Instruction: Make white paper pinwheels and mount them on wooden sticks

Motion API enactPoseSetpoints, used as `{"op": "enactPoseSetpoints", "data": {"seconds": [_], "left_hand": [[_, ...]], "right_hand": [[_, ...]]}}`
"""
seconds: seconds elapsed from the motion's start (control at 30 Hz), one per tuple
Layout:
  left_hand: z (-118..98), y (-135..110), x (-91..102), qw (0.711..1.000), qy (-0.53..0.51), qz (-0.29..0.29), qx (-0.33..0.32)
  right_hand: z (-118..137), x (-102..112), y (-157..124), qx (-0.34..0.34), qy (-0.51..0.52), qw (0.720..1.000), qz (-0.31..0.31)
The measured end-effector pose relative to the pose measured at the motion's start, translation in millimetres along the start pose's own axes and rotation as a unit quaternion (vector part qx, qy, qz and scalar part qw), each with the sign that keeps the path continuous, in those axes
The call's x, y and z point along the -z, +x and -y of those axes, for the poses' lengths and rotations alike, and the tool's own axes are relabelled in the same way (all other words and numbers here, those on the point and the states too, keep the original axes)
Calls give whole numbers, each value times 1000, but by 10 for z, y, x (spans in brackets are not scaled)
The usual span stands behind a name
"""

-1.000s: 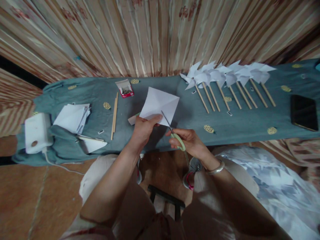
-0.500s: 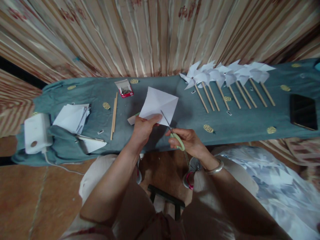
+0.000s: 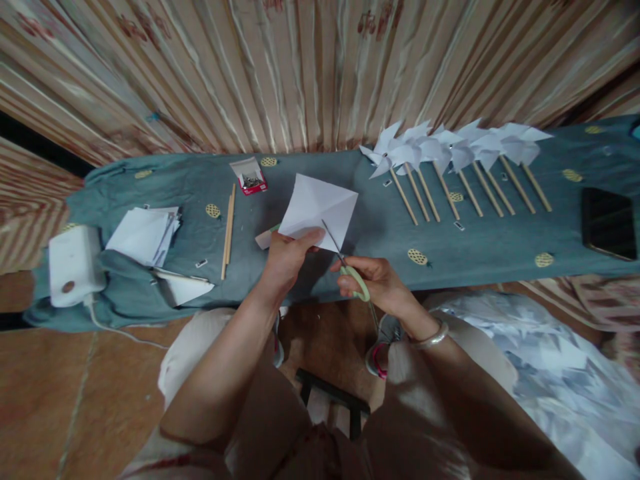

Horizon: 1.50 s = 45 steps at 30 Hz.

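My left hand [image 3: 293, 257] pinches the near left edge of a white square sheet of paper [image 3: 320, 203], thumb on top. Faint crease lines run across the sheet. In my right hand [image 3: 373, 283] is a pair of scissors [image 3: 356, 280] with light green handles. Their blades reach over the paper's near right corner toward its middle; I cannot tell how far any cut runs. Under the paper's left side lies a small flat pale piece [image 3: 265, 239], partly hidden. A red and white box [image 3: 251, 179] of small metal pins stands open behind the paper.
Several white paper pinwheels [image 3: 435, 150] on wooden sticks lie in a row at the back right, with a black phone [image 3: 609, 223] beyond. Left are wooden sticks [image 3: 228, 233], a stack of paper [image 3: 143, 233], a folded sheet [image 3: 185, 288] under a pen, and a white corded device [image 3: 75, 267].
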<state>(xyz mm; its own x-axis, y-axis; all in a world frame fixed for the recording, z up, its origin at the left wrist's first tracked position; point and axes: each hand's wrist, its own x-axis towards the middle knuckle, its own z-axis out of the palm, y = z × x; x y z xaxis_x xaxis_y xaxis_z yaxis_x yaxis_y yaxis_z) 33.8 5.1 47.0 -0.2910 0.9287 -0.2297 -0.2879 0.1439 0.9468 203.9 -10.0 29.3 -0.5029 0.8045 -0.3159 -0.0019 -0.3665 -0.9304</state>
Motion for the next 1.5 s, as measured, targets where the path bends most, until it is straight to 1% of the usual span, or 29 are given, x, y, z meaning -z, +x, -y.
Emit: {"op": "enactPoseSetpoints", "data": {"seconds": [0.33,0.5,0.7,0.9,1.03,1.27,1.5], "left_hand": [[13,6,2,1000,0,5,-1],[22,10,10,1000,1,3,5],[26,13,10,1000,-16,9,-3],[26,9,8,1000,-19,-1,9],[20,14,6,1000,-20,0,4],[-26,33,56,1000,-12,-15,-17],[-49,23,69,999,-13,-24,-23]], "right_hand": [[36,-12,-5,-8,23,1000,1],[48,-17,-5,-10,10,1000,0],[22,-18,0,0,-2,1000,-5],[8,-18,7,8,0,1000,0],[6,-14,5,0,-1,1000,4],[13,34,-43,-5,-21,998,52],[0,168,-103,-21,-31,996,85]]}}
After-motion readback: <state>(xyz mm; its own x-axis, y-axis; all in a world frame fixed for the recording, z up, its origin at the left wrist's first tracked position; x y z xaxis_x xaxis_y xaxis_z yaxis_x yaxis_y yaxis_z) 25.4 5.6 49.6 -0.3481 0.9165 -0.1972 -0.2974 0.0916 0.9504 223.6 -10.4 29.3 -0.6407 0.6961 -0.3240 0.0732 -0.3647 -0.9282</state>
